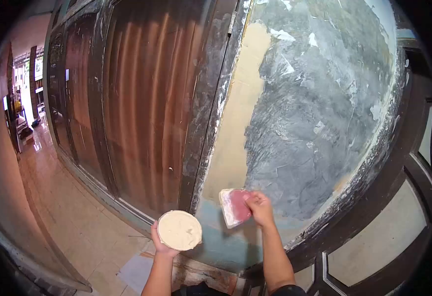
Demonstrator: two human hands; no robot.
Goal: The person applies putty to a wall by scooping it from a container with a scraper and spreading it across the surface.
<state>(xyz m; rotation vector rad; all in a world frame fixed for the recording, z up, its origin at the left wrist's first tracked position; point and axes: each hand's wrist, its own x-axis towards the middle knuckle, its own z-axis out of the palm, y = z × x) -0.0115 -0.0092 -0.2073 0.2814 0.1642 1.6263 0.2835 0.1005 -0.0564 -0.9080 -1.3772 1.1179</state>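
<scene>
My left hand (162,242) is wrapped round a round tub of cream-coloured paste (179,230), held level at the bottom centre. A red flat spreader (236,207) is gripped in my right hand (260,209), its left and lower edges coated with pale paste. The spreader is close to the lower left part of the grey wall (310,123); whether it touches the wall I cannot tell. Up the wall's left side runs a smooth cream strip (238,118), beside the dark frame. Below it the wall is bluish green.
Left of the wall stands a dark-framed glass panel with brown curtains (147,98). A dark panelled door (379,237) is at the right. Along the left runs a tiled floor (73,207), and a pale sheet (136,271) lies on the floor near my left forearm.
</scene>
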